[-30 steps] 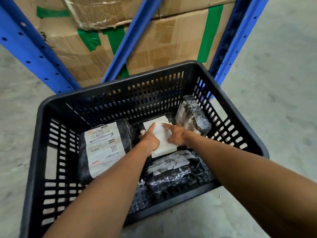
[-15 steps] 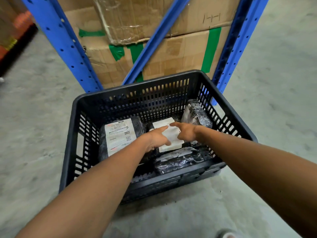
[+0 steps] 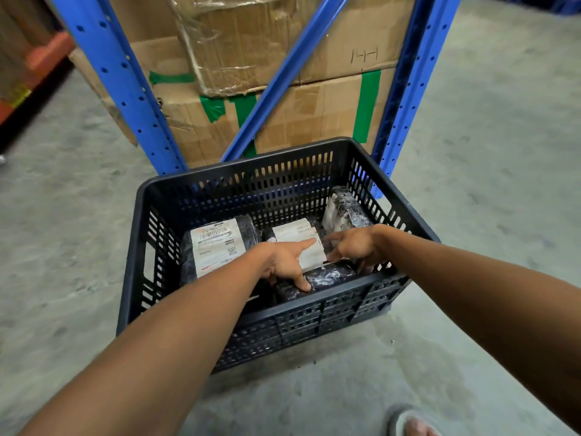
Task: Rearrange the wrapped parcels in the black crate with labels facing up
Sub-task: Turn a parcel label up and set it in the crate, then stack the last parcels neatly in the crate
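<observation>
The black slatted crate (image 3: pixel 239 173) stands on the concrete floor with several black-wrapped parcels inside. At the left lies a large parcel (image 3: pixel 217 247), white label up. The middle parcel (image 3: pixel 292 231) also shows a white label. A third parcel (image 3: pixel 349 209) leans tilted against the right wall, its label facing sideways. A shiny black parcel (image 3: pixel 333 275) lies along the near wall with no label showing. My left hand (image 3: pixel 283 262) rests with its index finger on the middle label and its thumb on the near parcel. My right hand (image 3: pixel 355 243) hovers spread over the middle and near parcels.
Right behind the crate are blue rack uprights (image 3: pixel 125 99) and a diagonal brace. Stacked cardboard boxes (image 3: pixel 283 42) with green tape sit behind the brace. A sandalled foot (image 3: pixel 412 423) shows at the bottom right. An orange rack beam (image 3: pixel 47 51) runs at far left.
The view has pulled back and up from the crate. Both hands slid from the middle label toward the near parcel, and my left thumb now touches it.
</observation>
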